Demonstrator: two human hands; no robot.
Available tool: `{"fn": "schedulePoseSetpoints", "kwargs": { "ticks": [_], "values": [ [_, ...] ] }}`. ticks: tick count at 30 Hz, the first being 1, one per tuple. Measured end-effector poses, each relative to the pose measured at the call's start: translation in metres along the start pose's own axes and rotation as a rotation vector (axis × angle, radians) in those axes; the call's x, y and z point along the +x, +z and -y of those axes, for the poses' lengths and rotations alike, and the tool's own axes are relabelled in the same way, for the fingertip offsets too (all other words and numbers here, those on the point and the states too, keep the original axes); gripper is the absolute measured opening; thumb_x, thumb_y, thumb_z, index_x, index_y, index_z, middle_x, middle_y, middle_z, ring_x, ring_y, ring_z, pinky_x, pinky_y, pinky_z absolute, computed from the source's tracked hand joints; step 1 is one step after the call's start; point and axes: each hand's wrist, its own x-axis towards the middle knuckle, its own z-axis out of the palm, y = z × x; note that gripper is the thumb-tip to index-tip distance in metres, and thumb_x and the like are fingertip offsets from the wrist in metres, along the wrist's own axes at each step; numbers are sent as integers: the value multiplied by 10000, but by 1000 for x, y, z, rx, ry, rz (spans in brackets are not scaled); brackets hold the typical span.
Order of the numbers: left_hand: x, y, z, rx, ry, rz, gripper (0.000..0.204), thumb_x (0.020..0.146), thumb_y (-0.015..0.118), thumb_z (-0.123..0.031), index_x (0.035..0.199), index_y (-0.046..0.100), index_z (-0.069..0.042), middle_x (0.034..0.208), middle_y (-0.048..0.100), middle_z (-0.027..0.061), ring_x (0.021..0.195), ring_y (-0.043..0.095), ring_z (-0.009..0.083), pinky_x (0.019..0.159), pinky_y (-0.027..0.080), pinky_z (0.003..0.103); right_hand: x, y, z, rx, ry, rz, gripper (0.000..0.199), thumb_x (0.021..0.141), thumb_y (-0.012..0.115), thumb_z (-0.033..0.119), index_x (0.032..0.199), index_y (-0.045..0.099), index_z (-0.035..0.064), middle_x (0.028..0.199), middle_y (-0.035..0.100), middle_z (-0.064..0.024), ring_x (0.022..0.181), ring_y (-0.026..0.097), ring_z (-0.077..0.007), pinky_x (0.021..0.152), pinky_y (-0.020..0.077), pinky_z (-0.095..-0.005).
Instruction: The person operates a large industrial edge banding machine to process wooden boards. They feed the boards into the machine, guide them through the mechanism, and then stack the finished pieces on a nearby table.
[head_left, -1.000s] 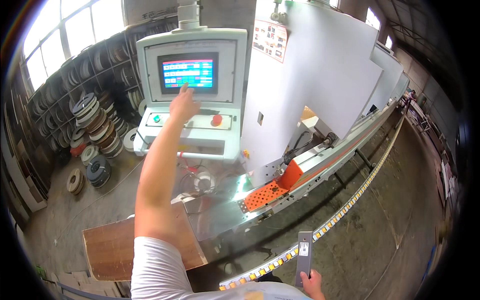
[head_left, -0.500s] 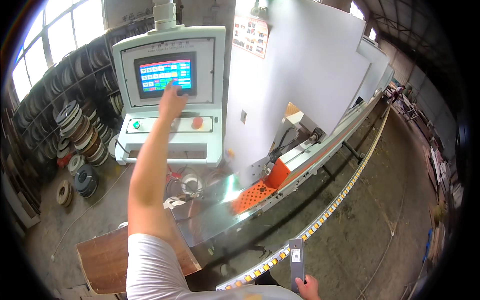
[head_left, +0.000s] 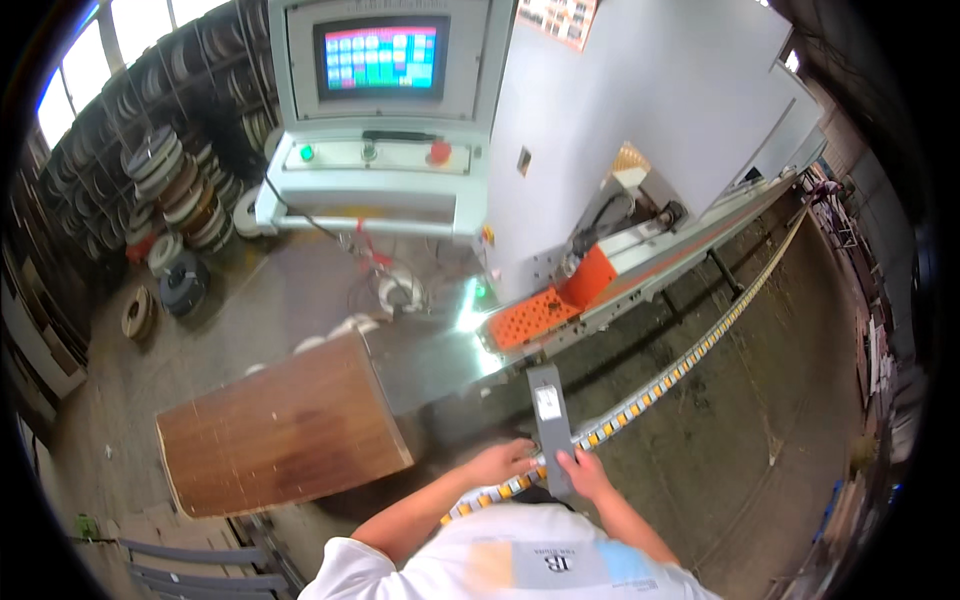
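Observation:
A narrow grey board [head_left: 552, 440] with a white label stands tilted up in front of my body. My right hand [head_left: 583, 472] is closed on its lower right edge, the thumb lying over the face. My left hand [head_left: 503, 462] is at the board's lower left side with its fingers partly stretched out; whether the fingertips touch the board I cannot tell. Just beyond the board's upper end is the machine's infeed, with an orange perforated plate [head_left: 533, 319] and an orange upright block [head_left: 592, 277].
A control panel with a lit touchscreen [head_left: 381, 60], a green button [head_left: 307, 153] and a red button [head_left: 440, 151] stands at upper left. A brown wooden board [head_left: 285, 430] lies at lower left. A white-and-yellow segmented rail [head_left: 640, 400] curves away right. Edging rolls [head_left: 185, 285] sit far left.
My left hand has come down from the touchscreen to beside the grey board. My right hand has raised the board toward the infeed. The view has tilted downward.

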Motion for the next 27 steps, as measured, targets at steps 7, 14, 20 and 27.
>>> {"fn": "schedulePoseSetpoints", "kwargs": {
  "ticks": [7,14,20,27],
  "values": [
    [15,20,-9,-534,-218,-535,462,981,703,-152,1380,544,17,1064,729,119,892,690,154,768,571,322,87,32,11,-223,-172,157,403,1045,611,419,1015,659,20,857,722,-71,712,671,-202,685,545,-369],
    [67,2,15,-423,-313,-749,634,973,681,-179,1535,421,-42,981,712,112,834,664,155,746,550,332,133,28,5,31,121,373,378,1029,632,449,1073,647,74,818,677,-37,699,642,-122,634,521,-305],
    [108,4,7,-298,-351,-873,809,965,682,-177,1648,256,-98,986,716,130,794,626,159,771,543,336,165,27,-16,413,292,346,359,996,703,415,1061,664,64,807,669,-39,688,621,-125,622,496,-298],
    [140,-2,-23,-547,-397,-855,826,984,628,-42,1680,186,-97,1335,636,115,945,582,129,857,517,297,177,4,-10,499,386,297,320,999,720,401,882,617,122,780,668,-10,673,648,-105,615,519,-262]
  ]
}}
